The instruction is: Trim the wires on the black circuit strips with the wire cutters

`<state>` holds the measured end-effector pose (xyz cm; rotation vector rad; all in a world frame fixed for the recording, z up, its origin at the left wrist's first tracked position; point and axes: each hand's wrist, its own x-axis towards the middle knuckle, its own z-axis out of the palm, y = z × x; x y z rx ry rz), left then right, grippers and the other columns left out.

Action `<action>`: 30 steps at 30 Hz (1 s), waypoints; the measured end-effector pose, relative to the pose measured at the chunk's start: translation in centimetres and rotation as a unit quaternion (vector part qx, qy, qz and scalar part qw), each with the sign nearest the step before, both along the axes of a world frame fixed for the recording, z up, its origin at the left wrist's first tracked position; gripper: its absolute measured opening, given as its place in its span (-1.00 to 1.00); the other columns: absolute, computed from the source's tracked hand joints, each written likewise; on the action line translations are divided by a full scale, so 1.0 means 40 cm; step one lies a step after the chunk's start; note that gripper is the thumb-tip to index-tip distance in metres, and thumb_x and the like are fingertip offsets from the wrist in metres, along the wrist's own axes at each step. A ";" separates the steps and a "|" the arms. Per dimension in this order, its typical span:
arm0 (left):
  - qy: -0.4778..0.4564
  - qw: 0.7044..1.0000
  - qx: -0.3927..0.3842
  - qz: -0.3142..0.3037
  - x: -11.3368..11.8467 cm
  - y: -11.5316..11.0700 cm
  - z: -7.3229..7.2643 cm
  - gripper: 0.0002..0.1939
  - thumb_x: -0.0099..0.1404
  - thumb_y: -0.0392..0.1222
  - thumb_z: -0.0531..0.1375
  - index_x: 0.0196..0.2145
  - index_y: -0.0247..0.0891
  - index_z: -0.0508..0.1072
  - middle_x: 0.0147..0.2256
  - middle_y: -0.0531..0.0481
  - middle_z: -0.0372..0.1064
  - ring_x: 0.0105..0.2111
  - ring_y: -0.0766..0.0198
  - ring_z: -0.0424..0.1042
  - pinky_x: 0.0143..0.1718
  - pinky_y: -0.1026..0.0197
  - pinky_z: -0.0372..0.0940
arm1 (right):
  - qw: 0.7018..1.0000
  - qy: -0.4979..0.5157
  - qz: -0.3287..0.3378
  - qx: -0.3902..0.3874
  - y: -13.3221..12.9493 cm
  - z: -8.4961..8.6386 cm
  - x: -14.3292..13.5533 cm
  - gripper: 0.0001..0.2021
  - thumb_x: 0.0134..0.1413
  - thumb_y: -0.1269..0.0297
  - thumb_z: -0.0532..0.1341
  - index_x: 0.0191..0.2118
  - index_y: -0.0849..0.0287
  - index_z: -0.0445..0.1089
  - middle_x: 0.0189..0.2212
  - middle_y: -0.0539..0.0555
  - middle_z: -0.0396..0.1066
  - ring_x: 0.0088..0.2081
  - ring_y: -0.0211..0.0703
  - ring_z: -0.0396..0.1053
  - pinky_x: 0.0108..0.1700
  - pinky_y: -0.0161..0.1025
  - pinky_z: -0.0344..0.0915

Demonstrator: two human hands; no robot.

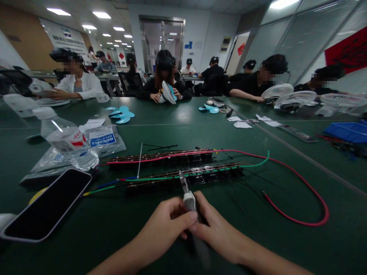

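Observation:
Both hands are wrapped round one small hand tool point(189, 202) with a pale grip and a metal tip pointing forward. My left hand point(169, 221) closes on it from the left, thumb on top. My right hand point(213, 227) holds its other side. Past the tip lies a dark strip point(206, 175) with a green wire point(160, 178) along it. Behind that is a second dark strip point(186, 154), and a red wire point(309, 185) runs over it and loops to the right. A white cable tie point(140, 160) stands upright at the front strip's left part.
At left are a black-screened phone point(48, 206), a plastic bottle point(69, 141) and a clear bag point(116, 139). Blue fan blades point(122, 114) and papers point(242, 124) lie farther back. A blue tray point(346, 131) is at right. Several people sit around the table point(172, 114).

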<state>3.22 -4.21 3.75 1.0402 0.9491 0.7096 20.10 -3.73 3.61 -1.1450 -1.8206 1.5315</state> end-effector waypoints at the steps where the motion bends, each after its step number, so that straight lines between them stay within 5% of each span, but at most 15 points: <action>1: -0.007 1.000 -0.020 0.005 -0.007 0.006 0.002 -0.83 0.18 -0.17 0.20 -0.33 -0.35 0.44 -0.38 -0.05 0.39 -0.37 0.27 0.38 -0.36 0.28 0.28 | 1.000 -0.002 -0.013 0.006 -0.001 -0.003 -0.001 -0.76 0.08 0.20 0.19 -0.20 0.17 0.15 -0.34 -0.02 0.20 -0.32 -0.24 0.16 -0.28 -0.28 0.19; 5: -0.044 0.995 -0.079 -0.047 -0.024 0.024 -0.010 -0.87 0.15 -0.25 0.19 -0.33 -0.35 0.45 -0.42 -0.02 0.38 -0.39 0.30 0.37 -0.25 0.21 0.28 | 0.998 0.006 -0.053 0.018 0.009 -0.023 -0.010 -0.78 0.13 0.14 0.17 -0.28 0.15 0.15 -0.43 -0.06 0.18 -0.39 -0.27 0.15 -0.33 -0.30 0.17; 10: 0.007 0.989 -0.104 0.102 -0.012 0.015 -0.043 -0.92 0.17 -0.23 0.15 -0.40 -0.30 0.32 -0.59 0.15 0.16 -0.57 0.41 0.21 -0.47 0.31 0.16 | 0.997 -0.022 -0.057 0.056 0.027 -0.048 -0.015 -0.84 0.18 0.18 0.10 -0.29 0.17 0.19 -0.40 -0.02 0.26 -0.36 -0.24 0.20 -0.31 -0.28 0.16; 15: 0.026 0.984 -0.118 0.135 0.000 0.014 -0.048 -0.88 0.17 -0.21 0.17 -0.37 -0.26 0.26 -0.61 0.24 -0.04 -0.65 0.48 -0.03 -0.62 0.37 -0.18 | 0.991 -0.063 -0.079 0.092 0.031 -0.052 -0.013 -0.83 0.17 0.17 0.10 -0.33 0.16 0.22 -0.45 -0.03 0.26 -0.40 -0.25 0.18 -0.36 -0.30 0.12; 30: -0.007 0.985 -0.100 0.140 0.011 0.012 -0.063 -0.76 0.23 -0.07 0.17 -0.26 -0.29 0.29 -0.57 0.23 -0.03 -0.64 0.50 -0.04 -0.61 0.38 -0.14 | 0.983 -0.093 -0.077 0.138 0.028 -0.062 -0.027 -0.83 0.20 0.19 0.09 -0.36 0.15 0.20 -0.51 -0.07 0.21 -0.48 -0.28 0.14 -0.42 -0.31 0.05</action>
